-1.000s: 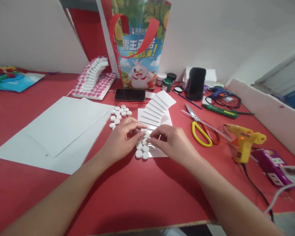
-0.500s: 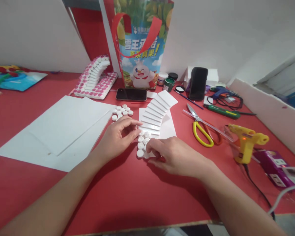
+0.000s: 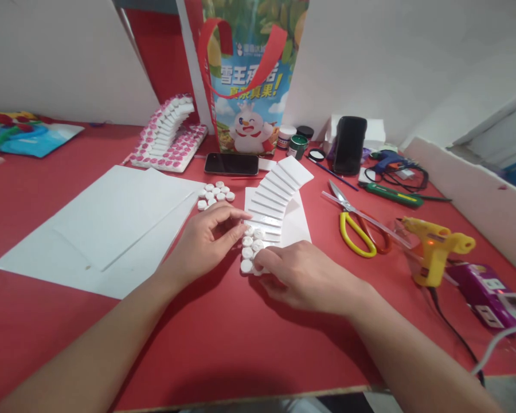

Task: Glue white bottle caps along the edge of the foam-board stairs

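— Several small white discs (image 3: 250,248) sit in a cluster at the near left corner of the white paper staircase (image 3: 272,202), right in the middle of the red bench (image 3: 223,338).

— And the hands?

— Left hand (image 3: 206,241) rests beside the cluster, fingers loosely curled, fingertips touching the lowest steps and the upper discs; it grips nothing. Right hand (image 3: 303,275) lies palm down on the staircase's base, fingers together, tips pressing on the discs at the near edge.

— What lies around?

— More loose discs (image 3: 215,194) just behind the left hand, white sheets (image 3: 107,223) to the left, a phone (image 3: 231,163) behind the staircase, a printed bag (image 3: 249,80) beyond it. To the right: scissors (image 3: 355,226) and a yellow glue gun (image 3: 434,249). A pink-dotted staircase (image 3: 167,135) stands farther back on the left.
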Motion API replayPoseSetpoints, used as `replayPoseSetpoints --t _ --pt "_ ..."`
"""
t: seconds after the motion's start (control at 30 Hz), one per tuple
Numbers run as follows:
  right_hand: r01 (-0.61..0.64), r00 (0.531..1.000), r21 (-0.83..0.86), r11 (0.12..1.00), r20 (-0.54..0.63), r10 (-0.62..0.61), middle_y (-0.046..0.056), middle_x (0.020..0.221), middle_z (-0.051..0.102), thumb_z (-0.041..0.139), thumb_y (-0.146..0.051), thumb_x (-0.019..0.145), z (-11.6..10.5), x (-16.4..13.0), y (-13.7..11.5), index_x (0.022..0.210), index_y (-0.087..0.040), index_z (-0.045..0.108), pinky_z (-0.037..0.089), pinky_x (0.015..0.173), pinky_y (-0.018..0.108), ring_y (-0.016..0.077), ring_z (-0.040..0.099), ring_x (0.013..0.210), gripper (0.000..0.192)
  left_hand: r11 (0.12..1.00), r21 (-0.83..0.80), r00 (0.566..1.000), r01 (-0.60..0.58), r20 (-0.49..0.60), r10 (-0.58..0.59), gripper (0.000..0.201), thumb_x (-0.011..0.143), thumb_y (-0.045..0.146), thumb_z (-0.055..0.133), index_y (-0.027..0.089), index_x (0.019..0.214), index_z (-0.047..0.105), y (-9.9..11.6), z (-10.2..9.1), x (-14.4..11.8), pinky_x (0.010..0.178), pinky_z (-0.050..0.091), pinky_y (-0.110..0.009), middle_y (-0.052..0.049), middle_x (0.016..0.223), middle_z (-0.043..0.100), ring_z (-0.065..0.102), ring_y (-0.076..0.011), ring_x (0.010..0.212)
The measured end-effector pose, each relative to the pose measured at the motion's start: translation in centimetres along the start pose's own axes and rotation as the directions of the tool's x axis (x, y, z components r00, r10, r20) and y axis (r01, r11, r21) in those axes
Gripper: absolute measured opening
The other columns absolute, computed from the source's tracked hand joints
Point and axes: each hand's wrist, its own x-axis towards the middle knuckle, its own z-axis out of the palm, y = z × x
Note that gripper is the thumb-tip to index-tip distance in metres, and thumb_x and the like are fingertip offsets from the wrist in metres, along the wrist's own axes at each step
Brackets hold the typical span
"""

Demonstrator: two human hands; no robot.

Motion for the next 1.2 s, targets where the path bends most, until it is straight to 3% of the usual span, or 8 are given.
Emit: replayPoseSetpoints --t 0.13,0.37,0.5,0.6,0.73,0.83,1.0,1.2 --pt "0.03 0.999 -0.042 0.999 -0.018 -0.031 0.005 0.092 0.074 0.056 -0.019 0.098 0.2 0.0 0.3 0.103 -0.018 0.06 0.022 0.057 0.032 0.0161 0.057 0.066 0.007 1.0 -0.012 1.0 0.01 0.021 -0.009 0.019 0.094 0.033 0.063 0.022 0.105 0.074 0.1 -0.4 -0.1 0.09 0.055 -0.035 -0.005 0.103 0.071 0.067 -0.0231 0.104" --pt "0.044 0.999 -0.205 0.978 0.006 -0.043 0.005 0.081 0.068 0.052 -0.014 0.098 0.5 0.2 0.0 0.097 -0.016 0.061 0.016 0.055 0.033 0.0147 0.044 0.057 0.009 1.0 -0.012 0.999 0.014 0.032 -0.014 0.02 0.095 0.034 0.065 0.022 0.107 0.076 0.1 -0.3 -0.4 0.083 0.056 -0.031 -0.004 0.106 0.073 0.068 -0.0192 0.093" --pt "0.017 1.0 -0.153 0.988 -0.019 -0.02 0.004 0.08 0.066 0.051 -0.017 0.099 -0.6 0.0 -0.3 0.096 -0.015 0.06 0.016 0.056 0.033 0.0148 0.042 0.057 0.01 1.0 0.005 1.0 -0.005 -0.015 0.005 0.018 0.096 0.031 0.063 0.022 0.105 0.074 0.5 -0.3 -0.4 0.083 0.055 -0.03 -0.004 0.106 0.073 0.068 -0.0195 0.097" --pt "-0.02 0.996 -0.088 0.996 -0.089 0.012 0.004 0.081 0.065 0.054 -0.015 0.095 -1.6 -0.3 0.1 0.095 -0.015 0.06 0.02 0.056 0.032 0.0149 0.045 0.059 0.006 0.994 0.108 0.999 -0.008 -0.038 0.012 0.013 0.095 0.027 0.062 0.022 0.102 0.072 1.7 -1.0 -0.6 0.079 0.054 -0.03 -0.003 0.102 0.071 0.068 -0.0186 0.093" --pt "-0.093 0.969 0.025 0.995 -0.225 0.096 0.005 0.081 0.063 0.053 -0.012 0.095 -1.2 -0.9 1.1 0.095 -0.014 0.06 0.027 0.057 0.029 0.0146 0.048 0.062 0.007 0.954 0.271 0.991 -0.13 0.073 0.115 0.005 0.095 0.021 0.061 0.02 0.099 0.064 3.1 -1.7 -2.0 0.072 0.051 -0.029 -0.001 0.093 0.063 0.061 -0.0151 0.08" --pt "-0.044 0.959 0.139 0.989 -0.272 0.081 0.005 0.081 0.063 0.056 -0.014 0.096 0.3 -1.3 1.8 0.09 -0.014 0.062 0.035 0.061 0.027 0.0146 0.053 0.066 0.008 0.935 0.275 0.974 -0.225 0.097 0.206 0.005 0.096 0.014 0.059 0.018 0.096 0.061 2.9 -0.7 -3.6 0.08 0.051 -0.028 -0.003 0.097 0.06 0.061 -0.0156 0.088" --pt "0.083 0.947 0.076 0.994 -0.316 -0.055 0.012 0.093 0.067 0.053 -0.019 0.102 2.0 -1.9 2.4 0.091 -0.012 0.07 0.044 0.072 0.028 0.0192 0.06 0.082 0.022 0.862 0.372 0.938 -0.344 0.103 0.33 0.011 0.097 0.01 0.06 0.016 0.106 0.062 1.6 1.5 -5.4 0.084 0.049 -0.03 -0.006 0.102 0.058 0.057 -0.0176 0.096" --pt "0.123 0.946 0.033 0.992 -0.305 -0.107 0.009 0.09 0.066 0.055 -0.022 0.103 2.3 -1.9 3.0 0.094 -0.014 0.073 0.043 0.069 0.029 0.0184 0.057 0.077 0.022 0.779 0.454 0.897 -0.433 0.129 0.423 0.009 0.096 0.008 0.062 0.014 0.103 0.063 1.5 2.2 -5.6 0.082 0.049 -0.033 -0.008 0.099 0.059 0.055 -0.0197 0.092"
